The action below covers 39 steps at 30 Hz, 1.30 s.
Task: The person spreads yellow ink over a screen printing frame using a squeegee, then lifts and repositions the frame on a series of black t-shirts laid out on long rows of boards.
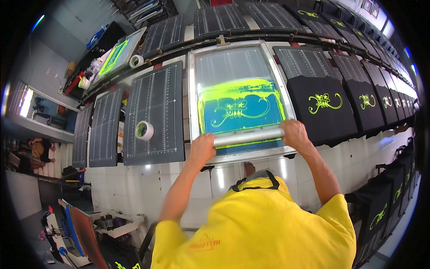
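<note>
Squeegee (249, 135) spans the near end of a silver screen frame (193, 80)

The squeegee, a pale silver bar, lies crosswise at the near end of the screen frame, its right end angled slightly farther from the person than its left. The person's left hand (203, 149) is curled firmly around the bar's left end, beside the frame's left rim. The right hand (295, 133) is wrapped around the other end, by the frame's right rim. Both hands have their fingers folded in, with only the bar visibly in their hold.

Inside the frame, beyond the bar, a curling design (242, 110) shows on a blue area. A thick band of yellow-green ink (237, 88) runs across the frame past the design, and a thinner strip shows on the bar's near side.

Left of the frame, a dark gridded board (154, 112) carries a round white object (144, 130) with green inside; whether tub or tape roll, I cannot tell. Right of the frame, a black garment (322, 121) bears a similar yellow-green figure. On the frame's near side is the person's yellow shirt (255, 228).
</note>
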Each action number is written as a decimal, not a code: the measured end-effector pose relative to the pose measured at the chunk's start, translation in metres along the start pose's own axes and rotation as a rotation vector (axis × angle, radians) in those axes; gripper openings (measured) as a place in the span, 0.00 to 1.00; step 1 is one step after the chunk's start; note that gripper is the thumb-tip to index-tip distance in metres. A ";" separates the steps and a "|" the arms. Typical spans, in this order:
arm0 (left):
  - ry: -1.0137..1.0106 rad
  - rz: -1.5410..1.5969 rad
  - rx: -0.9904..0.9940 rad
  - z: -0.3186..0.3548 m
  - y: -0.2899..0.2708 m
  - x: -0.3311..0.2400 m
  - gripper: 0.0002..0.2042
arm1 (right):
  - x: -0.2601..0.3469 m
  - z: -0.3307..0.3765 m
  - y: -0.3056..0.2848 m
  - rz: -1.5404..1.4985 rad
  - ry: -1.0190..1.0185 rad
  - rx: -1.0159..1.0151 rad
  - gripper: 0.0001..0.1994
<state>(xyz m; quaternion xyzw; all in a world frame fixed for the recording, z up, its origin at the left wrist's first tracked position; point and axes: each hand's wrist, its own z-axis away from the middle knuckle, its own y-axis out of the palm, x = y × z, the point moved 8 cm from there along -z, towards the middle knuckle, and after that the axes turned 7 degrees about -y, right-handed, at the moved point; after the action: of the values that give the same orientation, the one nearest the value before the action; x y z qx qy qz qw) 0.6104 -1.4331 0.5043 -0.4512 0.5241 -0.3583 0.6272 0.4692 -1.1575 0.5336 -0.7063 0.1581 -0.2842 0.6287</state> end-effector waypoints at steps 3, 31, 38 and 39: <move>0.017 0.051 -0.031 -0.008 -0.010 0.004 0.15 | 0.002 -0.007 -0.011 -0.006 -0.047 -0.086 0.07; 0.099 -0.050 -0.026 -0.158 -0.003 0.051 0.10 | -0.076 -0.148 0.029 0.121 -0.084 0.140 0.10; -0.032 0.019 0.091 -0.192 -0.040 0.059 0.09 | -0.088 -0.188 -0.009 0.084 -0.068 0.203 0.12; -0.013 -0.002 0.058 -0.193 -0.049 0.056 0.10 | -0.089 -0.190 -0.016 0.088 -0.051 0.207 0.12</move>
<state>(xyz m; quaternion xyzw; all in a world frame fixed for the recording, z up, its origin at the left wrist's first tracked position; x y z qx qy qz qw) 0.4328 -1.5382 0.5234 -0.4356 0.5089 -0.3711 0.6432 0.2832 -1.2547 0.5403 -0.6370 0.1424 -0.2531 0.7141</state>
